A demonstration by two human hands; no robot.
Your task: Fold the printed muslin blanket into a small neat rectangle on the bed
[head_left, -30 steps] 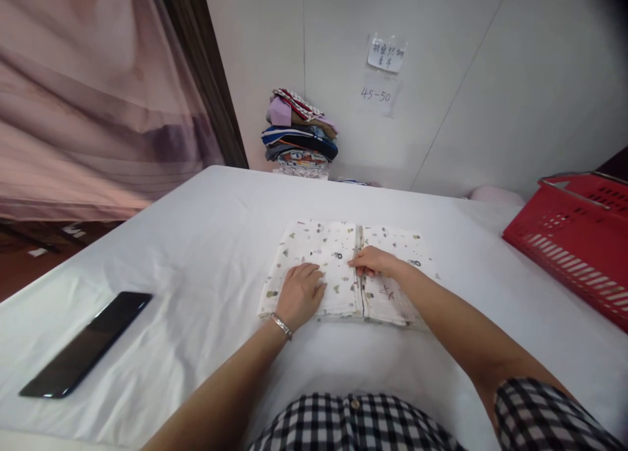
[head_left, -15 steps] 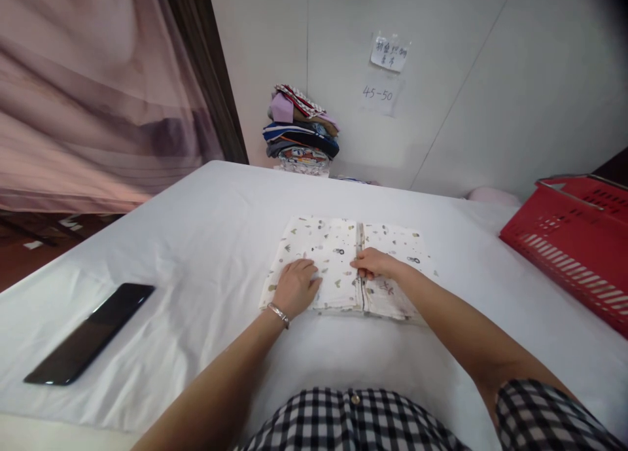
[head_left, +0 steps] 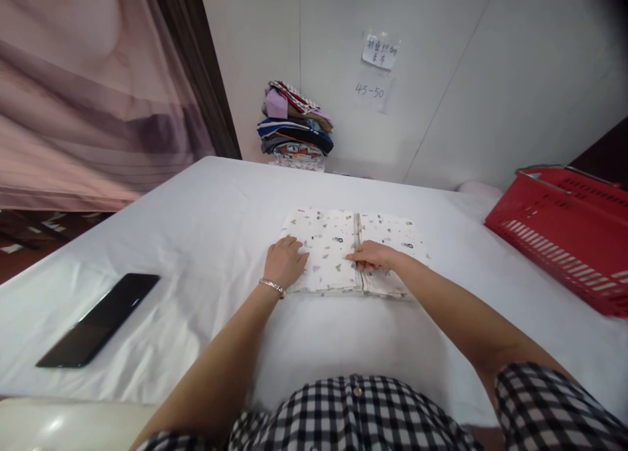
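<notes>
A white cloth (head_left: 324, 268) with small printed motifs lies folded on the table, its two side panels meeting at a seam right of the middle. My left hand (head_left: 286, 262) rests flat on the cloth's left edge, fingers stretched out, a silver bracelet at the wrist. At the seam, my right hand (head_left: 373, 255) touches the cloth with its index finger extended across onto the left panel. The other right fingers are bent down by the seam, and their tips are partly hidden.
A white sheet covers the table (head_left: 210, 196). At the left lies a dark, shiny flat device (head_left: 98, 323). A red plastic basket (head_left: 564, 232) stands at the right. Folded fabrics (head_left: 297, 127) are stacked against the far wall, below paper notes (head_left: 373, 91). A pink curtain (head_left: 98, 97) hangs at left.
My left hand has slid to the cloth's left edge. My right index finger has straightened out over the seam from a pinch. The view has shifted slightly.
</notes>
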